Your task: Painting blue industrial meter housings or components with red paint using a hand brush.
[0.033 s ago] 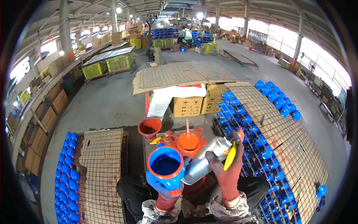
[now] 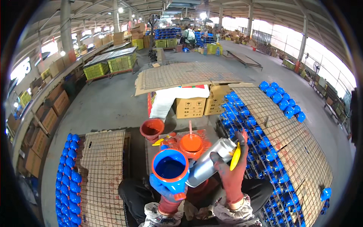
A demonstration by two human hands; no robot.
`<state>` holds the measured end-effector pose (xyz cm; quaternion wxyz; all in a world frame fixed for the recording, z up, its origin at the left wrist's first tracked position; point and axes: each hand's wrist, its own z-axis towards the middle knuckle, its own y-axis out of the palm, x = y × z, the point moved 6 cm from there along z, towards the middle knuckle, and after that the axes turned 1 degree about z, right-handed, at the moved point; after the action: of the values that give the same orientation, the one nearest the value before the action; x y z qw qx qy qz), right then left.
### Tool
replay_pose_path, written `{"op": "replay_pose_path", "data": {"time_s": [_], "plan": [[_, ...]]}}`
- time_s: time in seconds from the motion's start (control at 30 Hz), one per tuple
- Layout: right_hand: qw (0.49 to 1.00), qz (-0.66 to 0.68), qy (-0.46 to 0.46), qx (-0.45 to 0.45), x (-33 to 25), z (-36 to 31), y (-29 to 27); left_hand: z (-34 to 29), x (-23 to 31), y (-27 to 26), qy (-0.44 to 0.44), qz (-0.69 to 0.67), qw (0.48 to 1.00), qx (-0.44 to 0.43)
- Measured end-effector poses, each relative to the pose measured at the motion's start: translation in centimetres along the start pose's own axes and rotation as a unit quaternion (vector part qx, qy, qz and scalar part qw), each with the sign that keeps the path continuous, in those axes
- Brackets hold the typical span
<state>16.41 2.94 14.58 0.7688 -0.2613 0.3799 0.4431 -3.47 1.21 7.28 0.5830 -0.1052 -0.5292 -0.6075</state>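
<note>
My left hand (image 2: pixel 163 189), in a paint-stained glove, grips a blue pot-shaped casting (image 2: pixel 170 169) with an orange rim, its open mouth facing up. Beside it a silver-grey metal part (image 2: pixel 209 162) leans against the casting and touches my right hand. My right hand (image 2: pixel 230 166), gloved and smeared red, holds a yellow-handled brush (image 2: pixel 235 156) upright. Just beyond both hands stands an orange paint bowl (image 2: pixel 191 143) with a stick in it.
A red-brown bucket (image 2: pixel 152 128) stands to the left of the bowl. Wire racks (image 2: pixel 287 136) lined with several blue castings lie on my right, and more blue castings (image 2: pixel 68 166) edge a rack on my left. Cardboard boxes (image 2: pixel 191 107) sit ahead. A person (image 2: pixel 188 36) works far off.
</note>
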Motion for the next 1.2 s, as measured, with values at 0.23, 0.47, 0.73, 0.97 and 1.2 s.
{"op": "replay_pose_path", "data": {"time_s": [0.23, 0.47, 0.73, 0.97, 1.2], "plan": [[0.99, 0.107, 0.088, 0.04, 4.4, 0.2, -0.6, -2.3, -1.9, 0.2, -0.013, 0.076, 0.996, -0.054], [0.979, 0.059, -0.073, 0.184, 6.1, 0.2, -6.4, 1.0, -2.8, 1.0, -0.254, -0.364, 0.889, -0.113], [0.99, 0.123, -0.052, 0.047, 4.9, -1.1, -6.0, 3.9, -0.8, -1.6, -0.142, -0.075, 0.985, -0.057], [0.978, -0.009, -0.209, 0.021, 1.6, -4.1, -5.1, 5.7, 0.3, -1.2, 0.056, 0.117, 0.985, -0.117], [0.958, 0.102, -0.248, -0.104, -1.0, -5.0, -3.4, 4.8, 0.8, -1.1, 0.152, 0.261, 0.948, -0.099]]}}
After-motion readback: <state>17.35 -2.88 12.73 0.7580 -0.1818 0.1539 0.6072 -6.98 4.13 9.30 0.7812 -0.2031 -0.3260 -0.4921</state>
